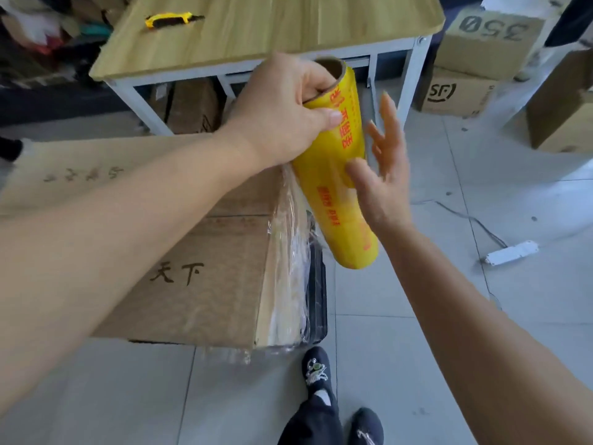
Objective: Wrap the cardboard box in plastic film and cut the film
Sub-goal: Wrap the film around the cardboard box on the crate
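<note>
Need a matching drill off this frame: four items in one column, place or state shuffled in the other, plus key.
1 film roll
2 utility knife
3 power strip
4 cardboard box

A lying on the table
B white, on the floor
C top end gripped by the left hand
D plastic film bunched along one side

Pairs: 1-C, 2-A, 3-B, 4-D

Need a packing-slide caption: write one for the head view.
Left hand grips the yellow film roll, open right hand touching its side, beside the partly wrapped cardboard box.
</note>
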